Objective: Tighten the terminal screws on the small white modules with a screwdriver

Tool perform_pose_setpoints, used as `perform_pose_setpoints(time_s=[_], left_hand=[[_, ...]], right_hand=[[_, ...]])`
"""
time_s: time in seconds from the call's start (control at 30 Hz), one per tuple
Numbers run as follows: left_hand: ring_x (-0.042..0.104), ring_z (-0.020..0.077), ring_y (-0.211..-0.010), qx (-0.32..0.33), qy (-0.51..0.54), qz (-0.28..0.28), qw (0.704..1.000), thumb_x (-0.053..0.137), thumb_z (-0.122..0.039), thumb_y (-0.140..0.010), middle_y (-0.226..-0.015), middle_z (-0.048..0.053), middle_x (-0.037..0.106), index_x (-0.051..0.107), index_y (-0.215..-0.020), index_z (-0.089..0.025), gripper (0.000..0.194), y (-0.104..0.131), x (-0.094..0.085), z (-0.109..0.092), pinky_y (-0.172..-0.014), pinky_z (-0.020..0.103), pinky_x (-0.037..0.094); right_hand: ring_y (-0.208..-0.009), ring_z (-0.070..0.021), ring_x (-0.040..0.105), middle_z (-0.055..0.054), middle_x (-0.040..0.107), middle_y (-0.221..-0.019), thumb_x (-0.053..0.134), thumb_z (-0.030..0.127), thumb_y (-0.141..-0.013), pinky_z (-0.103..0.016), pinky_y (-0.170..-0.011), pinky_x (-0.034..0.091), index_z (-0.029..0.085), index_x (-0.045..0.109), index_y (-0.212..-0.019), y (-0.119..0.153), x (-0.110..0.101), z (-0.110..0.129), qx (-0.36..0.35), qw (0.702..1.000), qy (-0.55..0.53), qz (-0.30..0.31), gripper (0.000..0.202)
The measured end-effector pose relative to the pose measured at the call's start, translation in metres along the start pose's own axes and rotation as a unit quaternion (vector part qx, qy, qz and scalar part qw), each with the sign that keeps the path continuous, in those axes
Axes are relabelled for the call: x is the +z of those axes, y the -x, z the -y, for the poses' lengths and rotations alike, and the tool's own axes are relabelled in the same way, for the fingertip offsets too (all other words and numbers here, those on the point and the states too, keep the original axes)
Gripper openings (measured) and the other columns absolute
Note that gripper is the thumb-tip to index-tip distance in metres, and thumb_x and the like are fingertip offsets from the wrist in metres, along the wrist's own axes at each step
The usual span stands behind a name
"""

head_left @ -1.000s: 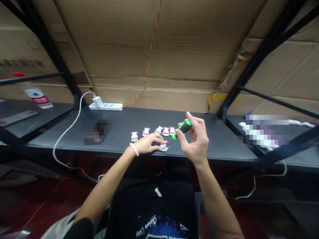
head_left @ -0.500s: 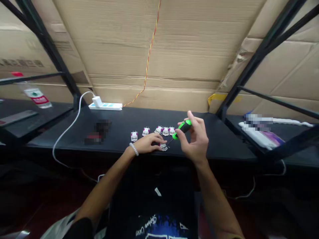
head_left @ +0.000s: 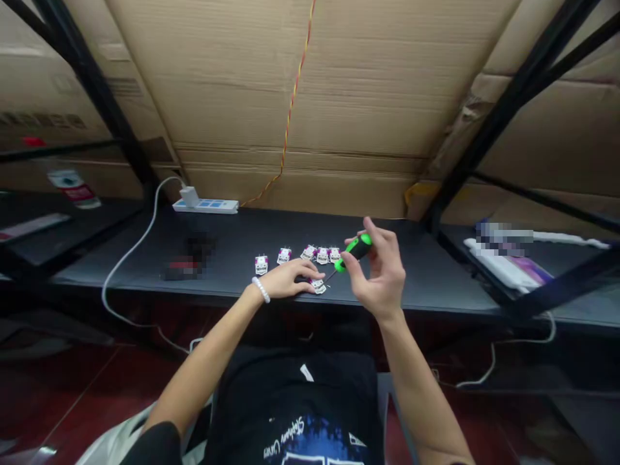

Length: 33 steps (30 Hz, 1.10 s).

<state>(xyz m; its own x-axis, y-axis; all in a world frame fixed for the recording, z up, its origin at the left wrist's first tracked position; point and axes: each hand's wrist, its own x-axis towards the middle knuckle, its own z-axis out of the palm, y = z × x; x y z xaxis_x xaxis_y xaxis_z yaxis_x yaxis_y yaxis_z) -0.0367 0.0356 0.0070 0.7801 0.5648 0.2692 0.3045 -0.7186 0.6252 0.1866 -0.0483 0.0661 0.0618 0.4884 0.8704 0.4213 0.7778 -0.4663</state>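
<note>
L hand (head_left: 285,279) has thumb & fingertips closed on the white piece (head_left: 318,288), which lies on the desk (head_left: 242,232) near its front edge; prob. pinned so it won't slide or turn. R hand (head_left: 382,271), raised just right of the piece, pinches the screwdriver (head_left: 357,250) by its green-and-black handle btwn thumb & fingers. Shaft (head_left: 331,276) slants down to the piece's right side, prob. angled to reach it w/o crossing the L hand.

Just beyond the piece: three white-and-purple units (head_left: 322,256) bunched close. Beyond & to its left, two spaced-out units (head_left: 261,265), prob. lined up within reach but out of the way. Well beyond & left of it: power strip (head_left: 217,206) w/ white plug (head_left: 190,196).

L fingers cover part of the piece; can't tell if the screwdriver tip touches it. Tiny speck (head_left: 329,287) right of it, too small to ID. Dark item (head_left: 186,265) well left of it is pixelated.
</note>
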Motion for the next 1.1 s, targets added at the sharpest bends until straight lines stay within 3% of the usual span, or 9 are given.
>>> perform_pose_setpoints(time_s=[0.27, 0.4, 0.57, 0.77, 0.83, 0.97, 1.1], left_hand=[[0.066, 0.0262, -0.123, 0.000, -0.009, -0.003, 1.000, 0.078, -0.035, -0.094, -0.129, 0.010, 0.073, 0.077, -0.130, -0.026, 0.036, 0.0002, 0.0017, 0.0029, -0.114, 0.041, 0.048], [0.066, 0.0259, -0.123, 0.002, -0.009, 0.001, 1.000, 0.077, -0.035, -0.095, -0.129, 0.010, 0.073, 0.077, -0.129, -0.026, 0.035, -0.0007, 0.0014, 0.0025, -0.114, 0.041, 0.049], [0.066, 0.0257, -0.122, 0.004, -0.006, -0.002, 1.000, 0.077, -0.034, -0.095, -0.127, 0.011, 0.074, 0.077, -0.128, -0.024, 0.035, -0.0007, 0.0007, 0.0007, -0.113, 0.041, 0.049], [0.066, 0.0255, -0.123, 0.003, -0.006, 0.002, 1.000, 0.077, -0.036, -0.095, -0.128, 0.009, 0.073, 0.078, -0.127, -0.026, 0.033, 0.0002, 0.0008, 0.0017, -0.114, 0.042, 0.048], [0.066, 0.0257, -0.123, 0.001, -0.005, 0.000, 1.000, 0.077, -0.037, -0.095, -0.128, 0.009, 0.073, 0.078, -0.127, -0.026, 0.033, 0.0003, 0.0007, 0.0019, -0.114, 0.042, 0.048], [0.066, 0.0265, -0.122, 0.005, 0.002, 0.000, 1.000, 0.077, -0.036, -0.095, -0.126, 0.010, 0.074, 0.078, -0.126, -0.025, 0.033, 0.0002, -0.0003, 0.0004, -0.113, 0.043, 0.049], [0.066, 0.0265, -0.122, 0.008, -0.001, 0.000, 1.000, 0.077, -0.033, -0.095, -0.126, 0.010, 0.074, 0.078, -0.126, -0.025, 0.033, -0.0001, -0.0001, 0.0004, -0.113, 0.041, 0.048]], right_hand=[[-0.102, -0.0221, 0.074, -0.009, 0.059, -0.127, 0.073, 0.021, -0.095, -0.042, -0.092, 0.067, 0.035, 0.053, -0.156, 0.0000, -0.0004, -0.0005, 0.003, 1.000, 0.004, 0.008, 0.065], [-0.112, -0.0241, 0.074, -0.011, 0.064, -0.132, 0.068, 0.022, -0.098, -0.044, -0.098, 0.066, 0.032, 0.043, -0.161, 0.0013, 0.0029, -0.0005, 0.018, 0.999, -0.045, 0.014, 0.068], [-0.130, -0.0284, 0.068, -0.014, 0.060, -0.150, 0.056, 0.024, -0.104, -0.049, -0.106, 0.062, 0.028, 0.048, -0.153, 0.0020, 0.0043, 0.0022, 0.040, 0.995, -0.087, 0.039, 0.050], [-0.108, -0.0241, 0.067, -0.009, 0.056, -0.128, 0.080, 0.032, -0.089, -0.041, -0.088, 0.064, 0.030, 0.068, -0.134, -0.0018, 0.0022, 0.0003, 0.020, 0.999, 0.033, -0.033, 0.046], [-0.105, -0.0230, 0.067, -0.008, 0.059, -0.124, 0.079, 0.031, -0.090, -0.041, -0.089, 0.063, 0.031, 0.068, -0.134, -0.0021, 0.0023, -0.0006, 0.027, 0.998, 0.037, -0.035, 0.045], [-0.118, -0.0260, 0.068, -0.011, 0.064, -0.137, 0.058, 0.027, -0.103, -0.046, -0.098, 0.061, 0.032, 0.055, -0.151, -0.0015, 0.0029, 0.0003, 0.056, 0.998, -0.029, 0.014, 0.048], [-0.113, -0.0263, 0.067, -0.011, 0.062, -0.134, 0.072, 0.031, -0.095, -0.042, -0.089, 0.064, 0.031, 0.061, -0.144, -0.0021, 0.0042, 0.0015, 0.037, 0.999, 0.019, -0.009, 0.051]])
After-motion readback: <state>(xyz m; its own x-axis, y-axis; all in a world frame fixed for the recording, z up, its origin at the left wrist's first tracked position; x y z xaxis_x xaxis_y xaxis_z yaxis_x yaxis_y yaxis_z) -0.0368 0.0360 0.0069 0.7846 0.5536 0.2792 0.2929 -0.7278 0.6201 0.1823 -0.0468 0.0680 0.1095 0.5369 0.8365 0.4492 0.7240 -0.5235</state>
